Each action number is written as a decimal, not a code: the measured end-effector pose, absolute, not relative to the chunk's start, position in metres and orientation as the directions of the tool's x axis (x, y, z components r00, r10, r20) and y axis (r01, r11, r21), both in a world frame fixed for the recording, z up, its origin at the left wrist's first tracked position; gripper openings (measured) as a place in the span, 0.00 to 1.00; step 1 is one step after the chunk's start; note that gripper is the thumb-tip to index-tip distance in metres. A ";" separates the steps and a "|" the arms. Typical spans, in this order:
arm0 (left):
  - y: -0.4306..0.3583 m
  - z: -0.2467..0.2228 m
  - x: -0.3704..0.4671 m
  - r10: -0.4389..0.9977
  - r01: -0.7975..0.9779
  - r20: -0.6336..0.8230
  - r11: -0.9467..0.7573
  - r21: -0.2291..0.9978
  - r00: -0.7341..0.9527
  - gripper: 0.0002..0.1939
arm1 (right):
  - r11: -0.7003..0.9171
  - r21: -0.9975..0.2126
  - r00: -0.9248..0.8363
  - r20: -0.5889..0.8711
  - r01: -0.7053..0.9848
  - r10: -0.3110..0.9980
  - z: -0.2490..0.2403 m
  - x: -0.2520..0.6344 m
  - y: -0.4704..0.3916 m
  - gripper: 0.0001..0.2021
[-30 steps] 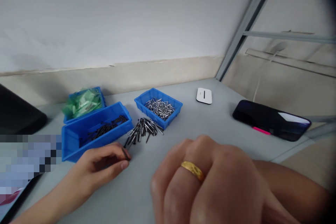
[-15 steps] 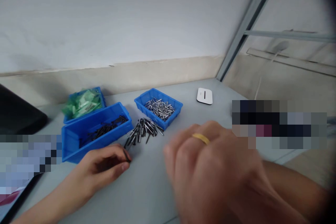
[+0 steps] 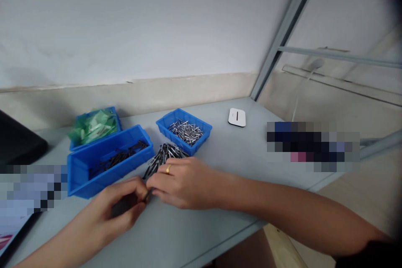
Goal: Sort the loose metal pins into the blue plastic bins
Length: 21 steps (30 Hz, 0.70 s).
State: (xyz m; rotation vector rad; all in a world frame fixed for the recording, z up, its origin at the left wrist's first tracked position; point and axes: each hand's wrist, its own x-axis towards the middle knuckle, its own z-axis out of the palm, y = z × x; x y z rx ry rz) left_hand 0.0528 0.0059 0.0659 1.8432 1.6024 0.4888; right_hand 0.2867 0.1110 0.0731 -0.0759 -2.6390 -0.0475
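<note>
My left hand (image 3: 125,203) is closed in a pinch over the table, with a thin dark screw (image 3: 147,195) between thumb and forefinger. My right hand (image 3: 182,182), wearing a yellow ring, meets it there, its fingers closed at the screw's other end. Just behind the right fingers lies a loose heap of silver and dark nails or screws (image 3: 163,155), partly covered by that hand. A long blue bin (image 3: 78,176) with dark screws stands beyond my left hand. Behind the heap, a smaller blue bin (image 3: 205,133) holds silver nails (image 3: 186,132).
Green plastic packets (image 3: 97,125) fill a blue bin at the back left. A white, flat device (image 3: 237,117) lies toward the back right. A black object (image 3: 19,142) stands at the left edge; a metal frame post (image 3: 282,37) rises at the table's right corner.
My right hand has moved left and away from the camera, from the near right to my left fingertips and the heap. The left hand keeps its pinch on the screw. The view has shifted slightly.
</note>
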 end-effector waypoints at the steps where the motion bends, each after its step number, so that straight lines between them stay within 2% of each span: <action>1: 0.005 0.068 0.056 0.976 0.706 -0.107 -0.058 0.705 0.187 0.17 | 0.996 0.041 -0.877 0.478 0.075 0.046 0.075 0.287 0.112 0.12; 5: 0.000 0.078 0.073 0.999 0.615 0.005 -0.026 0.788 0.036 0.14 | 0.991 0.072 -0.888 0.455 0.113 0.068 0.079 0.290 0.113 0.12; 9: 0.002 0.076 0.072 0.997 0.634 0.071 -0.034 0.772 -0.034 0.12 | 0.987 0.061 -0.881 0.461 0.149 0.105 0.078 0.291 0.114 0.13; 11: 0.005 0.071 0.064 0.996 0.669 0.090 -0.069 0.740 0.003 0.10 | 0.987 0.051 -0.876 0.469 0.153 0.112 0.077 0.290 0.114 0.12; 15: 0.012 0.064 0.048 0.977 0.706 0.103 -0.205 0.678 0.185 0.07 | 0.987 0.039 -0.877 0.465 0.155 0.119 0.078 0.289 0.114 0.12; 21: 0.013 0.060 0.044 0.979 0.722 0.165 -0.198 0.663 0.116 0.08 | 0.988 0.038 -0.879 0.463 0.151 0.116 0.076 0.289 0.114 0.13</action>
